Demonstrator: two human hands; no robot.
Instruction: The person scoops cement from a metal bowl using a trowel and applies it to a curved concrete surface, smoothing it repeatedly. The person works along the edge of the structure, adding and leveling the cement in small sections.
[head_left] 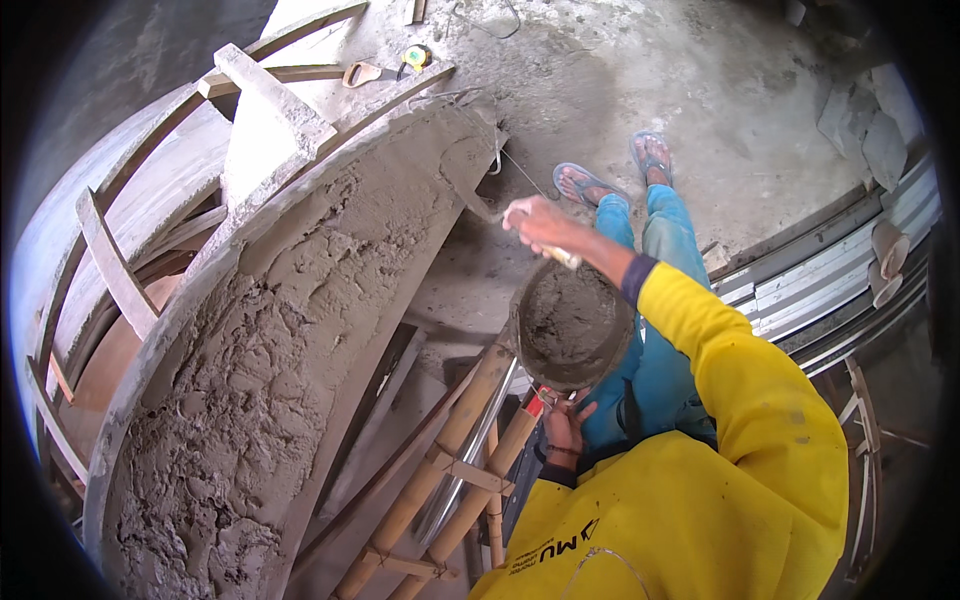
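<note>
My right hand is closed round the pale handle of a trowel. The trowel's blade lies against wet grey mortar at the far end of a long curved form. Close to my body is a dark round bucket with more mortar in it. My left hand grips this bucket at its near edge; some of those fingers are hidden. The mortar looks rough and lumpy at the near left and smoother toward the far end.
A bamboo ladder leans beneath the bucket. Curved wooden formwork stands at the left. A handsaw and a yellow tape measure lie at the far side. Long pale strips are stacked at the right, and my sandalled feet are on concrete.
</note>
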